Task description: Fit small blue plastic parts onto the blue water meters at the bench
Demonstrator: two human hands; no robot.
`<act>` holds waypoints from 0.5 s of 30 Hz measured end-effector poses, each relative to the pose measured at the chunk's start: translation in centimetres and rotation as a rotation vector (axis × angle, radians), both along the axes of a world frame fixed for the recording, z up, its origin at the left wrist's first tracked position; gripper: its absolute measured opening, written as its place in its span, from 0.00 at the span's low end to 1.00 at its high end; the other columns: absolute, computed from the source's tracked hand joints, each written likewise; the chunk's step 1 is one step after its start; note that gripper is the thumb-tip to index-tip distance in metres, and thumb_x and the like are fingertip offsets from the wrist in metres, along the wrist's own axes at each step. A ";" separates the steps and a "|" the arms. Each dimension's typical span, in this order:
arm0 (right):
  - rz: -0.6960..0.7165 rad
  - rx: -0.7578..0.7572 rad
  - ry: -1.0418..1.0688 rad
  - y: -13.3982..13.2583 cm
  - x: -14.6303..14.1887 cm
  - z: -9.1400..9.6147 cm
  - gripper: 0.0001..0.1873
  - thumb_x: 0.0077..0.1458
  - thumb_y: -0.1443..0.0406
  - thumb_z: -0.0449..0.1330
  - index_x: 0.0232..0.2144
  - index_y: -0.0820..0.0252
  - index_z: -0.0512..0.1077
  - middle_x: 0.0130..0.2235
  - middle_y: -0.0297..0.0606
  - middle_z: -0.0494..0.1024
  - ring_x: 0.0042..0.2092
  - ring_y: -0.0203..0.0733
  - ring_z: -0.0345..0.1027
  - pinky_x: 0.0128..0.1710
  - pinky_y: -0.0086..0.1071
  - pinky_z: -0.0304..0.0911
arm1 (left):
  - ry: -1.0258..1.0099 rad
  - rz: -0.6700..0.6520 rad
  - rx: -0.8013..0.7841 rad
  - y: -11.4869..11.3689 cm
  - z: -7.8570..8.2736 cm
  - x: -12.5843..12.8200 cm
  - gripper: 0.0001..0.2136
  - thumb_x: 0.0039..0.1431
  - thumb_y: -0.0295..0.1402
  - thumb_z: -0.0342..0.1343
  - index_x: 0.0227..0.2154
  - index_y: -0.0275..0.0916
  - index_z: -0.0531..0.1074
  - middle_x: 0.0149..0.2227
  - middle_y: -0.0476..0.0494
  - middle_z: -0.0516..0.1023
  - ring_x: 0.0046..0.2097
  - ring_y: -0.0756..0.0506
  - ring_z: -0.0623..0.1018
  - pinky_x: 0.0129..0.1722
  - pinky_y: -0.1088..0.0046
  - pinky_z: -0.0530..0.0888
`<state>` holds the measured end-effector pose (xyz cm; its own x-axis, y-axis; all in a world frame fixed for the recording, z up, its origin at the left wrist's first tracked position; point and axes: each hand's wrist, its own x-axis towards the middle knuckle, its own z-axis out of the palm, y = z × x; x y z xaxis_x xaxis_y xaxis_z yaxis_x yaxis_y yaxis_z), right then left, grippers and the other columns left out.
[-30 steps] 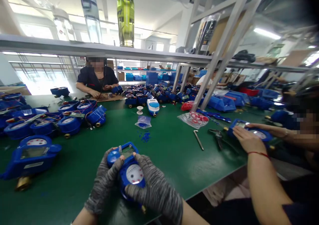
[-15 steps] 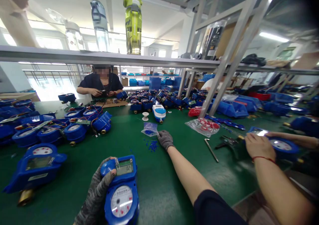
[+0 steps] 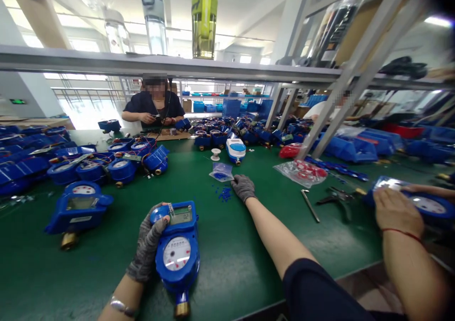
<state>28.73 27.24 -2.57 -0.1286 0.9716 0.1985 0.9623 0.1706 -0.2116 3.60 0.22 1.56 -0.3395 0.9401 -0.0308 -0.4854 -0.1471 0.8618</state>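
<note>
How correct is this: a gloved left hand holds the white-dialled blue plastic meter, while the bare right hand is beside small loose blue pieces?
The right hand is not bare: the head view shows it in a grey knitted glove. The gloved left hand holds the blue meter, and the right is beside the loose blue pieces.
</note>
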 end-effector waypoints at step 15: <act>-0.048 -0.030 0.192 -1.0 0.4 0.0 0.17 0.63 0.58 0.51 0.42 0.59 0.76 0.40 0.42 0.79 0.41 0.42 0.72 0.38 0.30 0.63 | 0.028 0.004 0.015 -0.4 0.2 0.4 0.30 0.50 0.40 0.68 0.55 0.44 0.64 0.49 0.37 0.76 0.44 0.34 0.79 0.42 0.56 0.78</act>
<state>29.08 26.21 -2.53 -0.0446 0.9816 0.1855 0.9107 0.1163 -0.3964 3.95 -0.16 1.78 -0.3441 0.9389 -0.0072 -0.4602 -0.1619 0.8729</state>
